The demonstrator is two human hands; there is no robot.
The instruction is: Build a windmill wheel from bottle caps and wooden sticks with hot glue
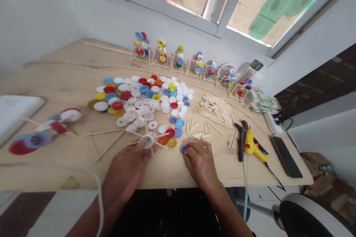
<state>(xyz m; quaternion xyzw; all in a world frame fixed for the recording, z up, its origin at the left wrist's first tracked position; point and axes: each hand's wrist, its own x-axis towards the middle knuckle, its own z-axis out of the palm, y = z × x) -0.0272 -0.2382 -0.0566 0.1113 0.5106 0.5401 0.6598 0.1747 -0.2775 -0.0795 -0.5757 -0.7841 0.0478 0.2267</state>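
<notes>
Spoked white cap is risking a bent or loosened stick

The white cap (147, 141), with thin sticks (161, 145) radiating from it, is sitting in the left hand (128, 168) over the near part of the table (167, 176). That hand is holding it partly closed, thumb on the cap. If the thumb is pressing unevenly, a stick could be twisting out of line; if a joint is weak, one could be coming loose. To the right, a blue cap (183, 149) is lying at the fingertips of the right hand (198, 159); its bent fingers are touching the cap, but whether they are gripping it I cannot tell. A poor pinch could be sending it skidding. An orange cap (162, 141) is lying near the stick tips, so a low swing could be snagging one. Farther right, short sticks (200, 136) are lying loose, where a passing wrist could be scattering them. Beyond, a yellow glue gun (252, 146) is resting, its cord (274, 176) trailing to the table's edge, where a tug could be dragging it
</notes>
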